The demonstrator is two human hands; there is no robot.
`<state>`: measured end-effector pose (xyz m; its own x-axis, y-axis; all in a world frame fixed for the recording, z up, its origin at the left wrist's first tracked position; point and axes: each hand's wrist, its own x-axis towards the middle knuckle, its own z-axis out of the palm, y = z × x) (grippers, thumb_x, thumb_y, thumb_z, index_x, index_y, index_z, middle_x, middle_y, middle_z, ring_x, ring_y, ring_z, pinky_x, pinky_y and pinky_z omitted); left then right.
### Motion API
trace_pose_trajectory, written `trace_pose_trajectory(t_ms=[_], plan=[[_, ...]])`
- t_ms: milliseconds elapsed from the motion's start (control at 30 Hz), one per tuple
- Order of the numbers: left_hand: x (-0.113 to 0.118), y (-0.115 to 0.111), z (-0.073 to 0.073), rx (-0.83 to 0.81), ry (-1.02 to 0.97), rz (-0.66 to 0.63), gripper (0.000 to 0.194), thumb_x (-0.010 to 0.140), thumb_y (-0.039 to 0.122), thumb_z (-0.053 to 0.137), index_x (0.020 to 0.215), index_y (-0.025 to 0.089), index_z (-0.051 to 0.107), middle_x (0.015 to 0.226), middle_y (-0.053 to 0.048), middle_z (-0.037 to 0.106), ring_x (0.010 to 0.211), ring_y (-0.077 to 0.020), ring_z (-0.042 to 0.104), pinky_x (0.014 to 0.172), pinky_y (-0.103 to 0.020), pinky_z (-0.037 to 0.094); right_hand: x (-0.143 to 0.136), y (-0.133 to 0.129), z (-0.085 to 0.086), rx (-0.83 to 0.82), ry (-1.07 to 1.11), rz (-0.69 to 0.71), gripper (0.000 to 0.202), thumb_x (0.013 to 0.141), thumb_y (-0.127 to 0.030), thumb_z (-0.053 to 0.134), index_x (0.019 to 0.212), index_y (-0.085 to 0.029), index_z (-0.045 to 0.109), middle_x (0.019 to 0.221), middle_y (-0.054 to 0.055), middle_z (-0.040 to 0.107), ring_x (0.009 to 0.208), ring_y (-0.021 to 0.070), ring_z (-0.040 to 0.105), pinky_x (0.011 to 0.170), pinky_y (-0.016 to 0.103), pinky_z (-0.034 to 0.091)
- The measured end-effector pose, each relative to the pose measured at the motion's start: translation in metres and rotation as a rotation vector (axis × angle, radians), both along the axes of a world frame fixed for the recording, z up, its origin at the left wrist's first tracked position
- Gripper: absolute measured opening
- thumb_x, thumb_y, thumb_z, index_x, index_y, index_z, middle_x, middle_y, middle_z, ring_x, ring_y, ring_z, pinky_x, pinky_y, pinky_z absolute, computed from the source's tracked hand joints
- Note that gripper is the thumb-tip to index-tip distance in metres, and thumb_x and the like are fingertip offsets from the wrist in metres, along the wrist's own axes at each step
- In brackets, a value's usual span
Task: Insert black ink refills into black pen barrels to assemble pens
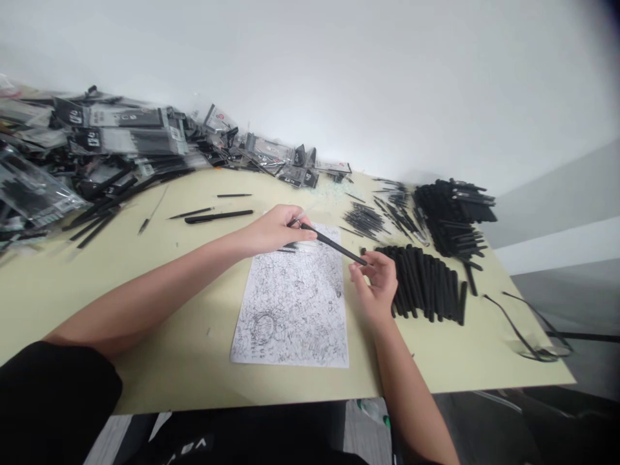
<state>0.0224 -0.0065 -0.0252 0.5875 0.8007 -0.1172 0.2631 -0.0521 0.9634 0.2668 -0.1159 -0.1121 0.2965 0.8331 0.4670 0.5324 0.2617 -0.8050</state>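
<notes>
— What's in the hands?

— One black pen barrel (334, 246), held slantwise over the top edge of a scribbled test sheet (294, 303). The left hand (276, 230) has its grip closed on the upper end, where a thin refill tip (296, 220) seems to poke out; the right hand (375, 284) pinches the lower end between fingertips, grip closed there too. I'd say the refill is partly in, though it's too small to be sure

— And how far along does it look?

— Well underway, to my eye. Just beside the right hand there's a neat row of black barrels (426, 281) lying side by side on the tabletop (194, 349), and behind it a bigger heap of black pens (455, 210) near the far right edge. The sheet is nearly covered in scrawl, so plenty of pens have likely been tried on it

— What's left, then?

— Quite a lot, I'd judge. A loose scatter of thin refills (365, 219) lies between the sheet and the heap, and the whole far left is banked with clear retail packets (111, 139), some looking unopened. A few stray pens (219, 216) lie near the left forearm

— Anything else about?

— A pair of spectacles (533, 336) at the right corner, well apart from the work
</notes>
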Motion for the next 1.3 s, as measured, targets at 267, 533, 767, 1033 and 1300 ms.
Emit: trace_pose_trajectory(t_ms=[267,533,767,1033,1300], plan=[[-0.0005,-0.0003,-0.0005,0.019,-0.004,-0.022,0.019,0.078,0.028,0.071,0.080,0.016,0.056,0.064,0.006,0.039,0.054,-0.0072,0.039,0.051,-0.025,0.029,0.0024,-0.0010,0.0052,-0.051,-0.132,0.083,0.032,0.097,-0.034,0.049,0.071,-0.020,0.060,0.062,-0.001,0.059,0.056,0.0117,0.057,0.056,0.027,0.046],[-0.0001,-0.0006,0.0014,0.005,0.025,0.001,0.019,0.079,0.026,0.070,0.076,0.016,0.054,0.064,0.006,0.041,0.055,-0.0071,0.039,0.052,-0.025,0.030,0.0002,0.0012,0.0024,0.042,-0.173,-0.003,0.016,0.085,-0.036,0.068,0.090,-0.021,0.065,0.078,0.000,0.066,0.059,0.0126,0.059,0.056,0.028,0.049],[-0.0005,-0.0005,-0.0006,-0.004,-0.005,-0.024,0.020,0.077,0.026,0.072,0.078,0.017,0.054,0.063,0.006,0.041,0.053,-0.0067,0.039,0.051,-0.025,0.027,0.0049,0.0011,0.0007,-0.042,-0.188,0.014,0.021,0.088,-0.041,0.063,0.084,-0.021,0.065,0.065,-0.003,0.061,0.056,0.0127,0.056,0.060,0.029,0.047],[-0.0024,-0.0006,-0.0010,-0.001,-0.023,-0.049,0.020,0.077,0.026,0.072,0.080,0.017,0.054,0.062,0.007,0.039,0.051,-0.0064,0.037,0.051,-0.025,0.027,0.0031,0.0005,0.0030,-0.084,-0.198,0.054,0.024,0.091,-0.043,0.058,0.083,-0.021,0.065,0.059,-0.004,0.055,0.053,0.0125,0.051,0.057,0.028,0.044],[-0.0032,-0.0024,0.0011,-0.014,-0.039,-0.067,0.020,0.078,0.024,0.071,0.080,0.017,0.052,0.061,0.007,0.039,0.051,-0.0057,0.034,0.051,-0.024,0.027,0.0000,0.0002,0.0080,-0.094,-0.215,0.094,0.029,0.094,-0.043,0.052,0.078,-0.021,0.062,0.059,-0.003,0.054,0.055,0.0130,0.050,0.055,0.027,0.041]])
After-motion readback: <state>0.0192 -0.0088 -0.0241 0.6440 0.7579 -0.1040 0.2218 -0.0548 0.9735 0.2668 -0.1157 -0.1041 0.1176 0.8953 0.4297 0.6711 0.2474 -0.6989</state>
